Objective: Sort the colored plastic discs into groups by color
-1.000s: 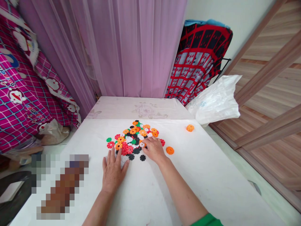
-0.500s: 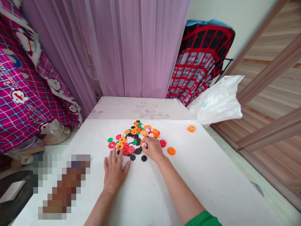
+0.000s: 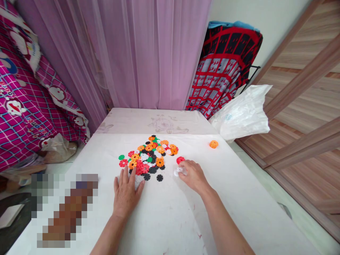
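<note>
A pile of flower-shaped plastic discs (image 3: 151, 159) in orange, red, black, white and green lies on the white-covered table (image 3: 159, 219). My left hand (image 3: 126, 193) rests flat with spread fingers at the near left edge of the pile, close to some pale discs (image 3: 138, 181). To the right of the pile, my right hand (image 3: 195, 175) pinches a white disc (image 3: 177, 171) between thumb and fingers, low over the cloth. Just beyond its fingertips is a red disc (image 3: 180, 160). A single black disc (image 3: 159, 177) lies between the hands.
A small orange cluster of discs (image 3: 214, 144) sits at the far right of the table. Beside that edge stands a white plastic bag (image 3: 241, 113). Purple curtains (image 3: 159, 53) hang behind the table. A blurred patch (image 3: 70, 212) hides something at the left.
My right hand has moved right, out of the pile, with a white disc in its fingers. It now covers the spot where a loose orange disc lay. My left hand stays by the pile.
</note>
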`<state>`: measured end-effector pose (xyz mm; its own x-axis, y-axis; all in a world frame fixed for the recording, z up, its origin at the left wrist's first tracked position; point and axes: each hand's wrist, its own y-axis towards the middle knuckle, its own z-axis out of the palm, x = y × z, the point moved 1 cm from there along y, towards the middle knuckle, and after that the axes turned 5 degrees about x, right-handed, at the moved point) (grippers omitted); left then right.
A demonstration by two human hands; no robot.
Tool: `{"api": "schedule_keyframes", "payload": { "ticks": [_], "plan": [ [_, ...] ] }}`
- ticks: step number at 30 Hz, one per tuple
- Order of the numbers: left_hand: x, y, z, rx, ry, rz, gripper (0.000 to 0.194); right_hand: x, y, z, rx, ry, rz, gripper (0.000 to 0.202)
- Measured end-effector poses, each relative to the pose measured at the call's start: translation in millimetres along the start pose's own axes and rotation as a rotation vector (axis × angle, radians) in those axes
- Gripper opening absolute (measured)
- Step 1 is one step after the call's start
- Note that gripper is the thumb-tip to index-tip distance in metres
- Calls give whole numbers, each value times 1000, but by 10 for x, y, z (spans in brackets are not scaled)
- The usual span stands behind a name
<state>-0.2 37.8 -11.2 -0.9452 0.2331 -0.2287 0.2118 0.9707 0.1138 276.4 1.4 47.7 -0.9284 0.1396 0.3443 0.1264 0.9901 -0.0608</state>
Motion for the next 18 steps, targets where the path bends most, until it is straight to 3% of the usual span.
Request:
{"api": "schedule_keyframes", "payload": {
  "ticks": [11,18],
  "plan": [
    [-7,-4,-25,8,19,6,62,89,-31,16,68,-51,25,19],
    [-6,-7,-30,11,-2,0,62,57,14,-57,230,-197,-129,48]
  ]
}}
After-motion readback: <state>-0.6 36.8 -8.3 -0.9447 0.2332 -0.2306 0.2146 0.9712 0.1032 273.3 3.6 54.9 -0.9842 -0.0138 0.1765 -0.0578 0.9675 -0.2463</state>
